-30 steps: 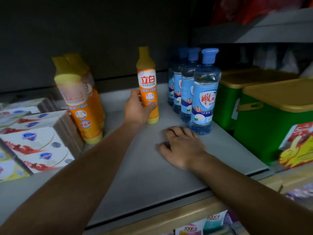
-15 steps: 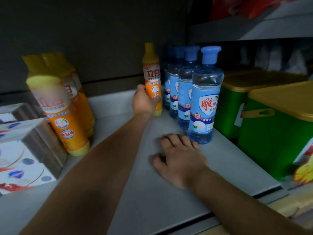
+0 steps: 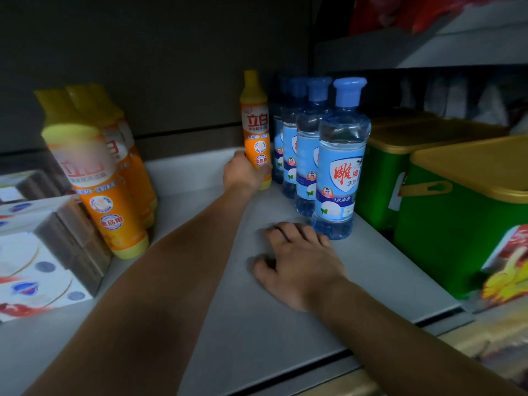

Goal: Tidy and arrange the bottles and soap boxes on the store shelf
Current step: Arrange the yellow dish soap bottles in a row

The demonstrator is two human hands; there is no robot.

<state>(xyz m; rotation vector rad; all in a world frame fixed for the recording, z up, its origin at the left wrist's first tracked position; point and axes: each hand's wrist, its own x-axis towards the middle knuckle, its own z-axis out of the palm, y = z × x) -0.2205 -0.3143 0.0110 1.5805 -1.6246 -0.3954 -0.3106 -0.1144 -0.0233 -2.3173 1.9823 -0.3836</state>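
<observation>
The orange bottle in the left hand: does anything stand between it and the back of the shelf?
Nothing visible does. The left hand grips the orange bottle upright, close beside the row of blue bottles. The shelf behind it looks bare up to the dark back wall.

My left grip (image 3: 245, 174) holds a detergent bottle (image 3: 255, 130) upright at the back of the shelf (image 3: 257, 324). Just right of it a row of clear bottles (image 3: 338, 167) runs toward me, bins (image 3: 457, 212) beyond them. My right grip (image 3: 297, 261) rests nearer me. Well left stand more detergent bottles (image 3: 97, 190), soap boxes (image 3: 37, 252) beside them.
</observation>
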